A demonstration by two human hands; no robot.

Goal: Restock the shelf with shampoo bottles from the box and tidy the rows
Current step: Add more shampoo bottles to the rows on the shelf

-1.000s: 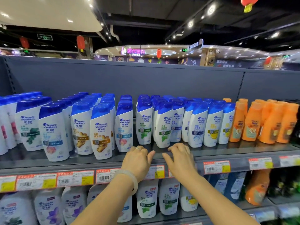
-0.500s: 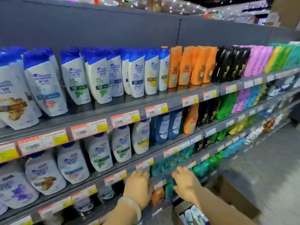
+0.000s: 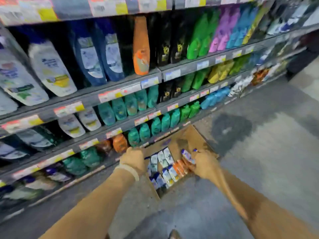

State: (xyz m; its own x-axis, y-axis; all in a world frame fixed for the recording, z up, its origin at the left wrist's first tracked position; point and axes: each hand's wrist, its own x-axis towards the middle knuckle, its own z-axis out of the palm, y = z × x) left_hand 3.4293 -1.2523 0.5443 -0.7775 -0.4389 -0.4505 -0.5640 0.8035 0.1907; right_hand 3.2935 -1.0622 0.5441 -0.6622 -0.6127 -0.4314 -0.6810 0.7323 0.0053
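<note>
Head view looks down at an open cardboard box (image 3: 189, 137) on the floor, just beside the lowest shelf (image 3: 82, 171). Smooth plastic shampoo bottles (image 3: 162, 163) lie packed inside it, white with blue caps, next to some orange ones. Right hand (image 3: 205, 163) curls its fingers round bottles near the box's far wall; how many is blurred. Left hand (image 3: 133, 160) hovers at the box's shelf-side edge, its grip hidden. Slick rounded bottles could slip from a multi-bottle grab, or snag the box flap.
</note>
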